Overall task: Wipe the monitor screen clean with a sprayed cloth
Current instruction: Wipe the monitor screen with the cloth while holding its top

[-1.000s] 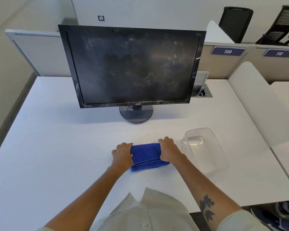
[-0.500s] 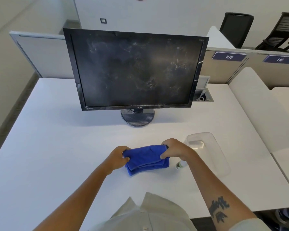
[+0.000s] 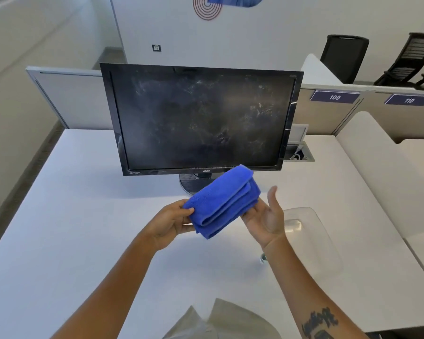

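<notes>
While the near-left end of the folded blue cloth [image 3: 222,201] is pinched by the fingers [image 3: 186,211] of the left hand [image 3: 168,222], its right side is cradled on the opened right hand [image 3: 264,217], thumb spread; the cloth is held above the tabletop [image 3: 83,216], long axis rising toward the far right; a clear empty tray [image 3: 311,238] lies just right; the monitor [image 3: 201,118] behind is seen smeared and dusty.

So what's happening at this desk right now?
A person is getting ready to clean a smudged monitor. The left hand pinches one end of a folded blue cloth, held above the white desk, while the open right hand supports the other end from below. The cloth is not yet on the screen. A clear plastic container sits to the right.
</notes>
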### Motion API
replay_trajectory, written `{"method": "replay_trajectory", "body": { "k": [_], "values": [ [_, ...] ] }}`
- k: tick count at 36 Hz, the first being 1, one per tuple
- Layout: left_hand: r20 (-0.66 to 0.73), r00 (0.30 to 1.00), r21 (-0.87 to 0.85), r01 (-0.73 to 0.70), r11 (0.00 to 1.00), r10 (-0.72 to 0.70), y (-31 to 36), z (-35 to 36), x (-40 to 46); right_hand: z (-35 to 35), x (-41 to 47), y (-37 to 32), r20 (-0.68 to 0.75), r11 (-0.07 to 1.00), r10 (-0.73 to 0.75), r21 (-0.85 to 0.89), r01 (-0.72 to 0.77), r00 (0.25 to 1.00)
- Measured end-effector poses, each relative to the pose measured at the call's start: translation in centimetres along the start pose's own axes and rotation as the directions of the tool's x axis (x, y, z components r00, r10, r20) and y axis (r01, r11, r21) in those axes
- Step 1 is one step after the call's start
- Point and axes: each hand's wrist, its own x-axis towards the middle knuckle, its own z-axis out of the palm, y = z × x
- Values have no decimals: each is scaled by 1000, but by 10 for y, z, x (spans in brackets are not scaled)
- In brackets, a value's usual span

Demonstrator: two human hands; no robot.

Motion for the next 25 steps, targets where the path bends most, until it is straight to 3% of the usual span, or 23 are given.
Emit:
{"method": "replay_trajectory", "body": {
  "k": [2,7,12,25],
  "values": [
    [7,1000,-17,-8,1000,8,4,3,1,4,-4,11,-12,998,-53,46,53,999],
    [-28,1000,13,-2,1000,2,7,5,5,26,-8,36,-49,977,-145,-167,135,988],
    [-51,998,38,33,999,-31,6,2,7,30,1,46,-75,961,-147,-245,125,986],
    [12,1000,267,-5,964,2,49,28,8,82,39,36,-213,870,-331,-447,209,919]
  ]
}}
